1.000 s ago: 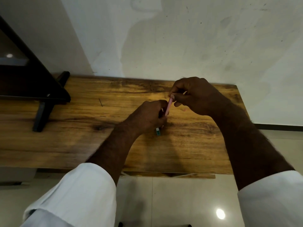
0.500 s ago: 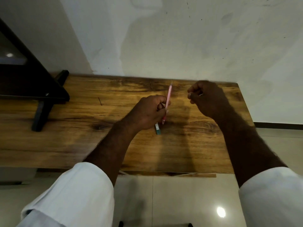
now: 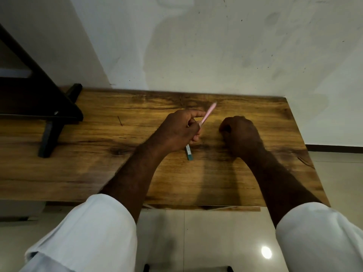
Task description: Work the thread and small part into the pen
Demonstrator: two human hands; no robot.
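My left hand (image 3: 178,132) grips a slim pink pen (image 3: 208,112) that slants up and to the right from between its fingers. A second pen with a teal end (image 3: 189,153) pokes out from under that hand toward me; whether it is held or lies on the wooden table (image 3: 88,173) I cannot tell. My right hand (image 3: 242,134) rests on the table a short way right of the pink pen. Its fingers are curled into a fist with nothing visible in them. White sleeves cover both forearms.
A black stand foot (image 3: 49,142) and a dark slanted frame (image 3: 33,99) occupy the table's left end. A pale wall (image 3: 216,46) runs along the table's far edge. The right edge lies just past my right hand. Glossy floor tiles (image 3: 216,242) are below the near edge.
My right hand let go of the pink pen's upper end, moved right and settled on the table as a fist. My left hand kept the pen, which now tilts more to the right.
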